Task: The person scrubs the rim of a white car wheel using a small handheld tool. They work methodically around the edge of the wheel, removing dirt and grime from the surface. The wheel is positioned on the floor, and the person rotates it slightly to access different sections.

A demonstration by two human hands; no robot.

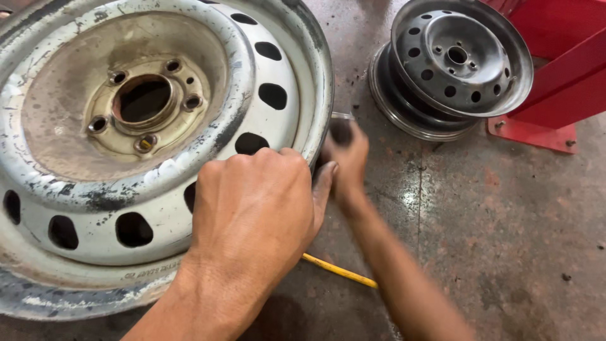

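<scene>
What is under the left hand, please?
The left hand lies on the big rim, covering part of its edge. A yellow rod emerges beneath; its other end is hidden.

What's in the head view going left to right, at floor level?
Large worn steel wheel rim → left hand resting on its edge → right hand, blurred, at the rim's side → smaller grey wheel rim → red metal stand.

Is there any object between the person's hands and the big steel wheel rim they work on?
Nothing visible does. The left hand rests directly on the large worn rim. The right hand, blurred, is at the rim's edge, holding a small dark object that cannot be identified. The smaller rim lies apart on the floor.
</scene>
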